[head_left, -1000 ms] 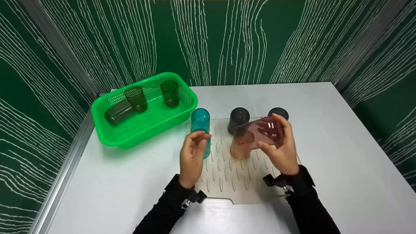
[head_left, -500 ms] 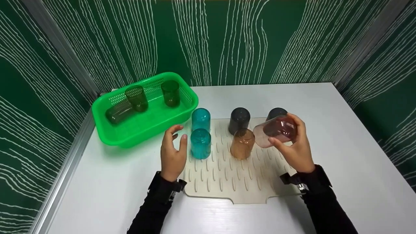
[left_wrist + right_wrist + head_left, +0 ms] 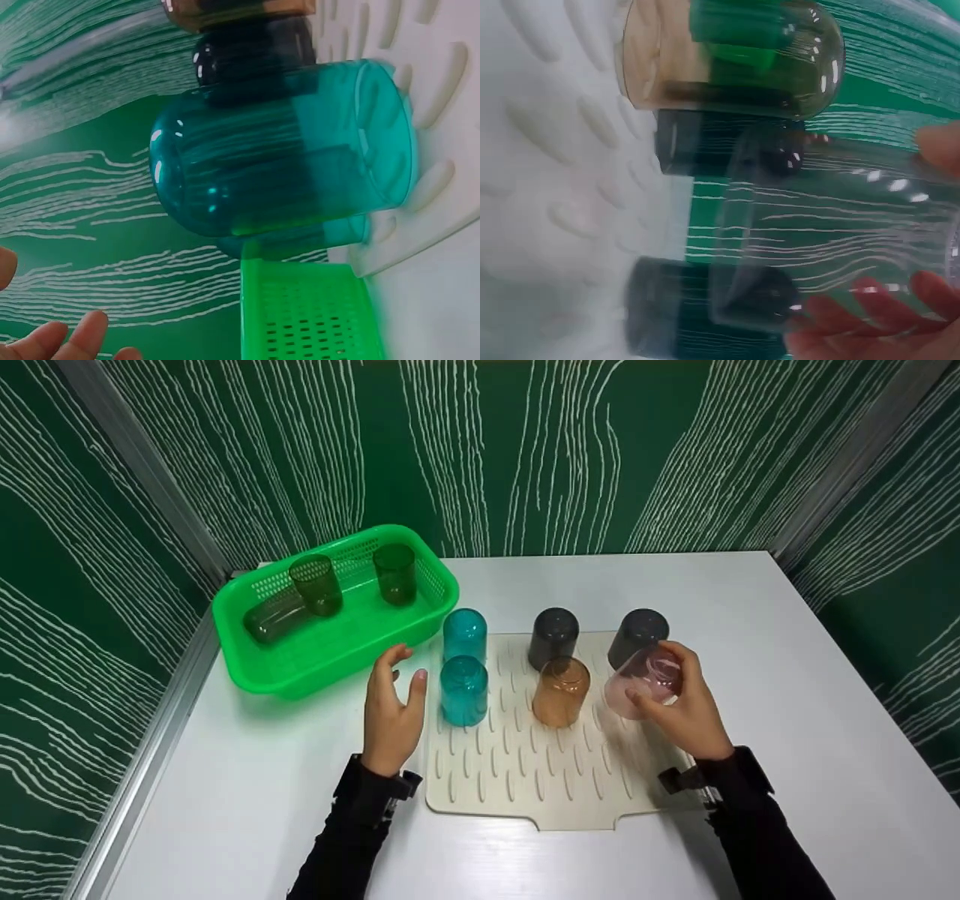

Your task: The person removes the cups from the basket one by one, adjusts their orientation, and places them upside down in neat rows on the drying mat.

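My right hand [image 3: 694, 720] grips a clear pink cup [image 3: 646, 673] between thumb and fingers near its base. The cup is tilted with its mouth down and leftward, above the right part of a cream drying mat [image 3: 525, 787]. In the right wrist view, the cup [image 3: 817, 217] stays apart from the mat. Nearby, an amber cup [image 3: 561, 694] stands upside down, with dark grey cups [image 3: 555, 634] behind. My left hand [image 3: 391, 724], fingers loosely bent and holding nothing, hovers left of the front teal cup [image 3: 464, 694]. Another teal cup [image 3: 465, 631] stands behind that one.
A green basket [image 3: 337, 664] sits at the back left; inside are two upright dark cups [image 3: 395, 577] and one lying on its side [image 3: 276, 619]. A second dark grey cup [image 3: 639, 631] stands at the mat's back right. Green patterned walls [image 3: 525, 457] enclose the white table [image 3: 247, 795].
My right hand has carried the pink cup rightward and lowered it, tipping its mouth further down. My left hand has drawn back to the left, away from the teal cup.
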Motion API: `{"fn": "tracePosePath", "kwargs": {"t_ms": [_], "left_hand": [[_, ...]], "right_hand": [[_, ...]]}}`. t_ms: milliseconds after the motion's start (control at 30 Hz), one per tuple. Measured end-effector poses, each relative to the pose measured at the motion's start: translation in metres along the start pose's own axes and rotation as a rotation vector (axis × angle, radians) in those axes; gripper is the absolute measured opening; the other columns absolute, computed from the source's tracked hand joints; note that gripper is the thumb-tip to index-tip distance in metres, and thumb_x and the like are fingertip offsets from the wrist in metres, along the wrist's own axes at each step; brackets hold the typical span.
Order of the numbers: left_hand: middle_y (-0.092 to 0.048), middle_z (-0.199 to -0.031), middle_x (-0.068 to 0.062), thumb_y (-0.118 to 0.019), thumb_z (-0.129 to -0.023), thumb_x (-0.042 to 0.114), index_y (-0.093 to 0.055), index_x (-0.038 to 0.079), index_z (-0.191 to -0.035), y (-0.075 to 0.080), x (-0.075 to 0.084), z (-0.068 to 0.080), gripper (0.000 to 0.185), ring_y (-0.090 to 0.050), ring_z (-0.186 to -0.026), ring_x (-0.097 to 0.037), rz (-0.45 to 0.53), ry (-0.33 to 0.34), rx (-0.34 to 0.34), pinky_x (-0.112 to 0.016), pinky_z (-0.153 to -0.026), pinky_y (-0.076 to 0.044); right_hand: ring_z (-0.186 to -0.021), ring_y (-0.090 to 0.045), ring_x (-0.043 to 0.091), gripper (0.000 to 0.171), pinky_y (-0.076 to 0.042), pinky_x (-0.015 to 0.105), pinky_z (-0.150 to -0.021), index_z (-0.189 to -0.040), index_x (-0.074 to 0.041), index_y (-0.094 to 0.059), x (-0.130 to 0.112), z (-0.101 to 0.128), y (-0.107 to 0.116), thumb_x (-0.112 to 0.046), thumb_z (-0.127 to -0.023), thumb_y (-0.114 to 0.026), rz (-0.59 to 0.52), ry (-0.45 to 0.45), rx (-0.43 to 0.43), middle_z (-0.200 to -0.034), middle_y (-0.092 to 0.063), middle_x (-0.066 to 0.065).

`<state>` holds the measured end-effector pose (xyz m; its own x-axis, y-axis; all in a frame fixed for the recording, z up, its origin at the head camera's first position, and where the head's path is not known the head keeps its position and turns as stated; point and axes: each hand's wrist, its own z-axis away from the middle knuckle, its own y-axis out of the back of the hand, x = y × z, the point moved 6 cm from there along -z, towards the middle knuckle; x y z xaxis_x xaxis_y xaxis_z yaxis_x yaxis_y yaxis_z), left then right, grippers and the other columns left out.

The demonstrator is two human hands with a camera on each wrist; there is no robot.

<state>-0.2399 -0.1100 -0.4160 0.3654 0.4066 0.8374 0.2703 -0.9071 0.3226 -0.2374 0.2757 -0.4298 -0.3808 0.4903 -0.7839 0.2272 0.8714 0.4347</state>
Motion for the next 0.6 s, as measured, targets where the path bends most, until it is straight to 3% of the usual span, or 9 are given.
{"fn": "tracePosePath", "kwargs": {"t_ms": [267,433,600], "left_hand": [[-0.055,-0.134,-0.015,-0.056,-0.100,0.015,-0.042,0.000,-0.140,-0.001,-0.003,0.000,0.045,-0.047,-0.131,-0.026,0.007,0.033,-0.018,-0.045,-0.109,-0.039],[-0.054,-0.134,-0.015,-0.055,-0.100,0.016,-0.041,-0.001,-0.140,-0.003,-0.003,0.001,0.046,-0.047,-0.131,-0.027,0.013,0.031,-0.045,-0.048,-0.109,-0.038],[-0.053,-0.135,-0.016,-0.055,-0.100,0.016,-0.042,-0.001,-0.139,-0.004,-0.002,0.002,0.045,-0.046,-0.132,-0.029,-0.002,0.009,-0.058,-0.052,-0.109,-0.038]], "right_hand": [[-0.114,-0.046,-0.003,0.074,-0.040,0.003,-0.092,-0.143,0.004,-0.030,0.025,0.001,0.003,0.007,-0.083,-0.072,-0.052,-0.138,-0.057,-0.137,-0.045,0.023],[-0.112,-0.046,0.005,0.075,-0.041,0.003,-0.089,-0.144,0.004,-0.027,0.035,0.003,0.003,0.009,-0.083,-0.070,-0.095,-0.192,-0.065,-0.137,-0.043,0.026],[-0.110,-0.046,0.002,0.076,-0.041,0.003,-0.090,-0.144,0.004,-0.026,0.044,0.004,0.002,0.012,-0.082,-0.068,-0.107,-0.232,-0.049,-0.135,-0.043,0.024]]}}
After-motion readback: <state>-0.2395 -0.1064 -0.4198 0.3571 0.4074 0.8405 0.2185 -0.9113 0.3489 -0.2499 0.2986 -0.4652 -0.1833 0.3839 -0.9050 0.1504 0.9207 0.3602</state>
